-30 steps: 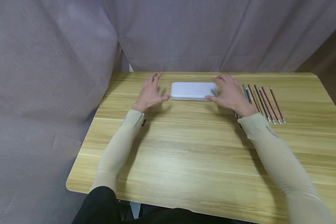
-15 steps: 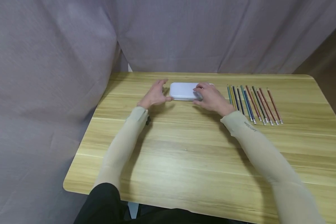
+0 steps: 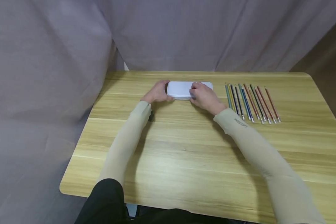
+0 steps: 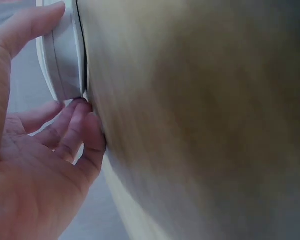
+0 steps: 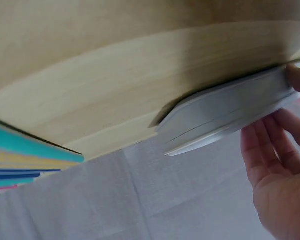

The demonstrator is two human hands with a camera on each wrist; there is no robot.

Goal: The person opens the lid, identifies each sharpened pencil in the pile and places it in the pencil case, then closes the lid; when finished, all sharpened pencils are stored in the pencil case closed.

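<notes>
Small grey lettering on the right sleeve (image 3: pixel 240 122) is too fine to read. Beyond it the right hand (image 3: pixel 204 96) curls over the white tin (image 3: pixel 182 88) at its middle, and the left hand (image 3: pixel 157 92) cups the tin's left end, thumb on the near edge. The tin lies flat at the far middle of the table (image 3: pixel 184 149), well left of the row of coloured pencils (image 3: pixel 250 101).
</notes>
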